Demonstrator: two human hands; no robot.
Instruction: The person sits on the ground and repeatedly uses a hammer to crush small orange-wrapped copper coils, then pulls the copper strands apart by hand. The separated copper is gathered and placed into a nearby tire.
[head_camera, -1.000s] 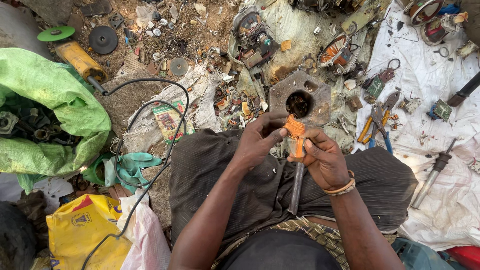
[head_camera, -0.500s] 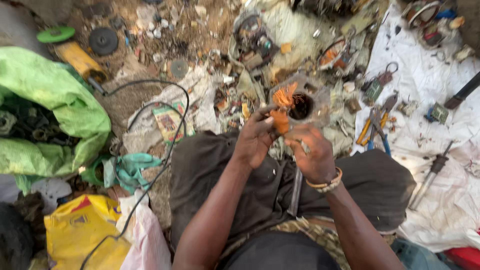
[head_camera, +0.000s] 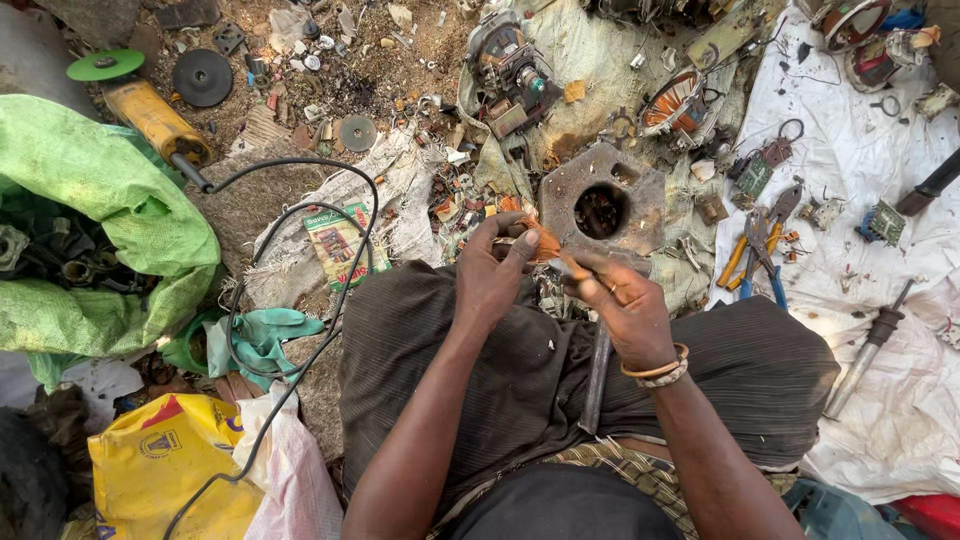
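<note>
Orange copper wire (head_camera: 545, 243), a small bundle, is pinched between both hands above the lap. The left hand (head_camera: 492, 272) reaches in from the lower left, palm turned down, its thumb and forefinger closed on the near end of the wire. The right hand (head_camera: 622, 305) comes in from the lower right, wrist ringed by bracelets (head_camera: 655, 368), fingers curled and clenched round the other end of the wire. Both forearms angle inward and meet over dark trousers (head_camera: 520, 370). A metal rod (head_camera: 596, 375) lies along the lap under the right hand; its upper end is hidden by that hand, so contact cannot be told. Just beyond the hands sits a rusty plate (head_camera: 603, 205) with a round hole. Pliers (head_camera: 756, 243) lie on a white sheet (head_camera: 880, 300) to the right. To the left are a yellow grinder (head_camera: 155, 120), its black cable (head_camera: 300, 260) and a green sack (head_camera: 90, 220). The exact shape of the wire bundle is hard to make out between the fingers. The person's body is cut off at the lower edge.
</note>
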